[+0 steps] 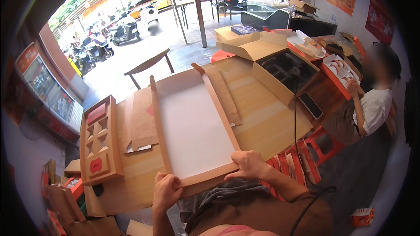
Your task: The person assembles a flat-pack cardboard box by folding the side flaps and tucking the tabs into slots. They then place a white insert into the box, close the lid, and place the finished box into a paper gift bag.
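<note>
Head view: a flat cardboard box tray (192, 126) with a white inner face is lying on the wooden surface (267, 118), its near edge being clamped at both corners, left hand (166, 191) and right hand (247, 164), each grip closed on the raised rim.

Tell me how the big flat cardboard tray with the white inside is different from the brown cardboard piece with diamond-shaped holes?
The big flat cardboard tray with the white inside is larger and plain white, while the brown cardboard piece with diamond-shaped holes is narrower, with cut-outs and red patches. The left hand and right hand grip the tray's near edge; the holed piece lies untouched to the left. Both are brown cardboard on the wooden table.
</note>
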`<state>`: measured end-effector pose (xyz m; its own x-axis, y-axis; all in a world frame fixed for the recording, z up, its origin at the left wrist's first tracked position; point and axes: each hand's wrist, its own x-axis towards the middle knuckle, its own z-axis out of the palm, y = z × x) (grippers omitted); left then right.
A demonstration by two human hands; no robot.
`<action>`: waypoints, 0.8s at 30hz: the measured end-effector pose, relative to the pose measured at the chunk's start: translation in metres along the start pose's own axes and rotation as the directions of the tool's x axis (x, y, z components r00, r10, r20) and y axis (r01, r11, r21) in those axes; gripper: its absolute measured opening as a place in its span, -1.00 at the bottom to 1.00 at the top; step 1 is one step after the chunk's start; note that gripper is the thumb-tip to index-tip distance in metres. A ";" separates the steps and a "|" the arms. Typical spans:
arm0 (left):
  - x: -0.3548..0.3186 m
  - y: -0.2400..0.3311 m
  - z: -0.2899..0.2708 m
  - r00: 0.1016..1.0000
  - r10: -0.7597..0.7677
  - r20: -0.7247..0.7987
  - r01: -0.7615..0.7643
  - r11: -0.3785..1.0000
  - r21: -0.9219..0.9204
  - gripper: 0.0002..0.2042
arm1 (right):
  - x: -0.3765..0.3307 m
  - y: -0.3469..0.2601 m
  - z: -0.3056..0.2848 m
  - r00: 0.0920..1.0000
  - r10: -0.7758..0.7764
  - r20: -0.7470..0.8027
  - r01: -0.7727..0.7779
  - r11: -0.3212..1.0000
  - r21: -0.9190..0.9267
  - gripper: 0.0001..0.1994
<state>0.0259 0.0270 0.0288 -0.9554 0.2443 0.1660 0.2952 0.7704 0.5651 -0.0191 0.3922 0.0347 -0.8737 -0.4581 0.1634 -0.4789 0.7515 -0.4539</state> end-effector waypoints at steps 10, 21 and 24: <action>0.004 0.017 0.000 0.997 -0.043 -0.061 0.047 0.997 0.065 -0.77 | -0.008 0.030 0.007 0.991 -0.127 0.032 0.121 0.980 0.160 -0.74; -0.008 0.008 0.002 1.000 0.020 -0.022 -0.016 0.989 0.150 -0.67 | -0.010 0.021 0.005 0.991 -0.129 0.019 0.124 0.977 0.174 -0.72; -0.013 0.007 0.005 0.999 0.045 -0.032 -0.038 0.980 0.197 -0.69 | -0.009 0.018 0.005 0.991 -0.136 0.001 0.134 0.977 0.166 -0.71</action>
<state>0.0399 0.0321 0.0266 -0.9411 0.2598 0.2166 0.3272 0.8615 0.3882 -0.0196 0.4071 0.0204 -0.8002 -0.5568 0.2228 -0.5710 0.5937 -0.5670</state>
